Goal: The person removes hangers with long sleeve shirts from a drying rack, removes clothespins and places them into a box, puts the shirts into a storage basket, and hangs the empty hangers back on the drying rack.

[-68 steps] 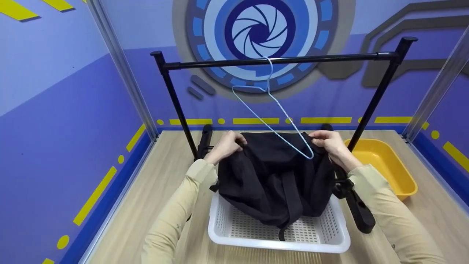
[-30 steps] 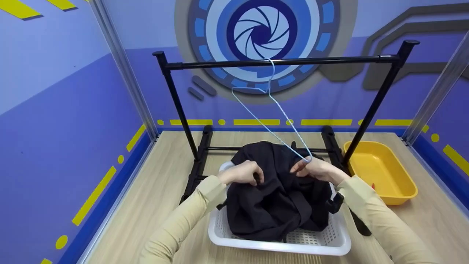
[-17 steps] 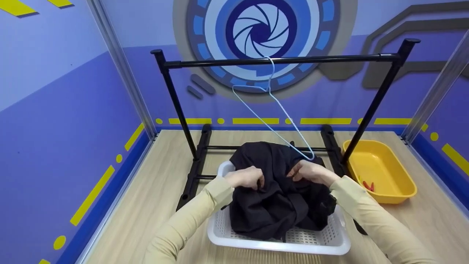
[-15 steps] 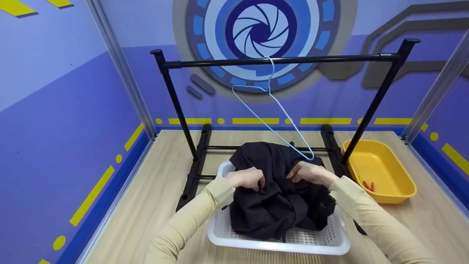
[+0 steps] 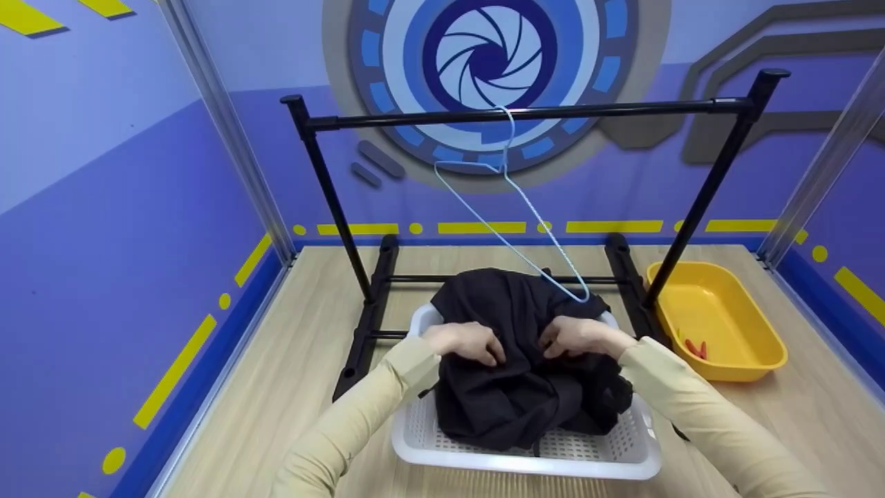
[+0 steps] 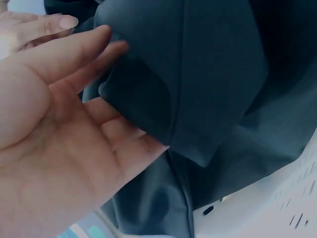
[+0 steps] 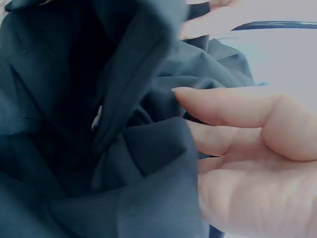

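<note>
A black cloth garment (image 5: 505, 401) with seams and a strap lies bunched in a white perforated basket (image 5: 525, 465). My left hand (image 5: 470, 342) rests on its upper left part. In the left wrist view, the thumb and forefinger stand slightly apart while the other fingers (image 6: 133, 153) reach behind a fold. My right hand (image 5: 574, 337) touches the cloth opposite. Its thumb (image 7: 218, 104) is extended in the right wrist view, fingers partly hidden behind a fold. Just above the garment's back edge is the lower corner of a light blue hanger (image 5: 546, 232).
The hanger hangs from the bar of a black clothes rack (image 5: 622, 109), whose feet stand around the basket's far end. At the right, a yellow tub (image 5: 733, 325) holds red clothespins (image 5: 697, 349). Painted walls (image 5: 124, 228) close off the wooden table (image 5: 304, 332).
The garment, earlier held up by both hands at its top edge, is now lowered into the basket. Both hands have moved down and inward onto it. Most recently the fingers shift slightly and loosen.
</note>
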### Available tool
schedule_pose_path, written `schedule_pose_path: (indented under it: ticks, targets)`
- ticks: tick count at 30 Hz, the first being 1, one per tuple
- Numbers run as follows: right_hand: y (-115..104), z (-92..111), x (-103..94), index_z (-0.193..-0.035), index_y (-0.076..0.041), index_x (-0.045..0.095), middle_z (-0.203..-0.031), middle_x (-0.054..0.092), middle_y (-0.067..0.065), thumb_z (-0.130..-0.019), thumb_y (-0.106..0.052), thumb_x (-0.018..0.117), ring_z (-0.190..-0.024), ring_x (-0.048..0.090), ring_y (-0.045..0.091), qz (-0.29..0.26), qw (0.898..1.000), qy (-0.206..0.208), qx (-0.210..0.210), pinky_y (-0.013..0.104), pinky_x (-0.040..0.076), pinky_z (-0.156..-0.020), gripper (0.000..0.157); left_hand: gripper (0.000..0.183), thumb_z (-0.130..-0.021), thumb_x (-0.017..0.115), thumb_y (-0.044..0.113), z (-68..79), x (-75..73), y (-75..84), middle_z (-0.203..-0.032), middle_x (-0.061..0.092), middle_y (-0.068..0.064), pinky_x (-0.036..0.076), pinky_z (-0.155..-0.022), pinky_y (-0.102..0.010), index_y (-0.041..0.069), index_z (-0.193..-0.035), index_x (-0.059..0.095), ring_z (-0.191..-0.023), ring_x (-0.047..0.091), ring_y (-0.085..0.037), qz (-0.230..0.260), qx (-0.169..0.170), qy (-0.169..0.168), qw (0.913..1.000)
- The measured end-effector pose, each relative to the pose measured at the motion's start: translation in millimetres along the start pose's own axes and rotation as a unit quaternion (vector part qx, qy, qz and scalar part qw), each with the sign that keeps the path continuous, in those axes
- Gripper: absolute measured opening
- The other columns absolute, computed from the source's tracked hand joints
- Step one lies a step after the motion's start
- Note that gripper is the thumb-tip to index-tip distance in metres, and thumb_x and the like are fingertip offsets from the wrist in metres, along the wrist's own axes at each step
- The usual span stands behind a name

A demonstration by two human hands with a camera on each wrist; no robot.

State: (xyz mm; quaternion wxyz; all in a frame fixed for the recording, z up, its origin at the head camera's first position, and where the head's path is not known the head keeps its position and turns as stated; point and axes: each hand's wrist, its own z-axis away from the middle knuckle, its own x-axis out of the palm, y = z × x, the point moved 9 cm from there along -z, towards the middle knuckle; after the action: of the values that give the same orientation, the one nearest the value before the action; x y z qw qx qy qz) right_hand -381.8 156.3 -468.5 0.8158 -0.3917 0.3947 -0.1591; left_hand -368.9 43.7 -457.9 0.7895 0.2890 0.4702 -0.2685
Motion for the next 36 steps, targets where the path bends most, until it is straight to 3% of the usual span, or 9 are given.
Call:
schedule_pose_path:
  ticks: [3, 8, 12, 15, 19, 24, 28, 32, 36]
  targets:
    - [-2.1, 5.0, -11.5, -0.106, 0.007, 0.060, -0.105, 0.058, 0.013, -0.083, -0.005, 0.063, -0.094, 0.051, 0.023, -0.017, 1.000, 0.019, -0.001, 0.040, 0.045, -0.074, 0.027, 0.018, -0.085, 0.062, 0.016, 4.7, -16.7, -0.5, -0.101, 0.063, 0.009, 0.034, -0.082, -0.016, 0.018, -0.101, 0.071, -0.097, 0.052, -0.008, 0.005, 0.020, 0.046, 0.9987]
    - [-5.0, 16.5, -34.3, -0.107, 0.006, 0.059, -0.099, 0.060, 0.012, -0.087, -0.009, 0.059, -0.089, 0.055, 0.028, -0.075, 0.996, 0.045, -0.014, 0.043, 0.045, -0.075, 0.025, 0.012, -0.085, 0.063, 0.014, 13.4, -48.4, -8.0, -0.087, 0.065, 0.006, 0.038, -0.074, -0.017, 0.012, -0.092, 0.072, -0.081, 0.056, -0.008, 0.045, 0.026, 0.151, 0.9871]
    - [-5.9, 21.3, -57.3, -0.106, 0.012, 0.057, -0.089, 0.062, 0.015, -0.088, -0.007, 0.057, -0.079, 0.060, 0.026, -0.095, 0.991, 0.091, -0.031, 0.037, 0.048, -0.068, 0.026, 0.009, -0.084, 0.063, 0.016, 18.2, -66.1, -21.3, -0.079, 0.062, 0.006, 0.040, -0.066, -0.021, 0.012, -0.087, 0.071, -0.071, 0.053, -0.010, 0.057, 0.001, 0.239, 0.9693]
    - [-6.1, 21.2, -76.4, -0.104, 0.015, 0.056, -0.083, 0.063, 0.015, -0.089, -0.004, 0.056, -0.070, 0.061, 0.019, -0.093, 0.985, 0.140, -0.043, 0.031, 0.049, -0.062, 0.025, 0.008, -0.084, 0.064, 0.017, 22.2, -74.7, -33.3, -0.078, 0.058, 0.003, 0.041, -0.065, -0.024, 0.011, -0.086, 0.069, -0.073, 0.053, -0.013, 0.047, -0.026, 0.298, 0.9530]
    - [-6.7, 17.7, -96.2, -0.105, 0.017, 0.054, -0.083, 0.063, 0.015, -0.090, -0.004, 0.054, -0.066, 0.057, 0.011, -0.076, 0.977, 0.191, -0.061, 0.027, 0.049, -0.059, 0.026, 0.010, -0.084, 0.065, 0.019, 28.1, -81.4, -51.6, -0.083, 0.055, -0.003, 0.043, -0.067, -0.029, 0.009, -0.088, 0.066, -0.078, 0.055, -0.018, 0.047, -0.068, 0.352, 0.9323]
    - [-9.9, 10.9, -108.9, -0.103, 0.016, 0.055, -0.092, 0.061, 0.022, -0.090, -0.008, 0.055, -0.079, 0.058, 0.024, -0.002, 0.969, 0.231, -0.089, 0.029, 0.047, -0.066, 0.027, 0.020, -0.085, 0.065, 0.024, 28.8, -84.0, -72.8, -0.092, 0.055, -0.007, 0.044, -0.069, -0.035, 0.008, -0.097, 0.065, -0.083, 0.056, -0.023, 0.062, -0.119, 0.361, 0.9227]
    - [-15.4, 4.7, -110.3, -0.110, 0.012, 0.053, -0.099, 0.057, 0.026, -0.091, -0.017, 0.056, -0.091, 0.054, 0.038, 0.106, 0.956, 0.245, -0.118, 0.041, 0.042, -0.074, 0.035, 0.034, -0.085, 0.064, 0.032, 23.2, -83.3, -83.7, -0.103, 0.053, -0.012, 0.043, -0.076, -0.038, 0.005, -0.107, 0.060, -0.092, 0.053, -0.028, 0.066, -0.147, 0.342, 0.9257]
    - [-17.9, -1.9, -106.9, -0.120, 0.011, 0.045, -0.105, 0.053, 0.029, -0.091, -0.022, 0.056, -0.097, 0.050, 0.042, 0.159, 0.945, 0.245, -0.146, 0.049, 0.038, -0.080, 0.046, 0.055, -0.084, 0.060, 0.044, 14.6, -79.3, -92.5, -0.117, 0.047, -0.015, 0.038, -0.085, -0.040, 0.007, -0.123, 0.051, -0.104, 0.046, -0.032, 0.071, -0.176, 0.310, 0.9318]
    - [-16.5, -10.8, -101.1, -0.127, 0.011, 0.039, -0.112, 0.048, 0.034, -0.092, -0.026, 0.054, -0.104, 0.045, 0.045, 0.170, 0.949, 0.228, -0.133, 0.051, 0.036, -0.084, 0.053, 0.071, -0.082, 0.056, 0.055, 7.0, -74.3, -99.1, -0.126, 0.042, -0.016, 0.032, -0.092, -0.041, 0.009, -0.133, 0.042, -0.112, 0.041, -0.033, 0.088, -0.196, 0.280, 0.9355]
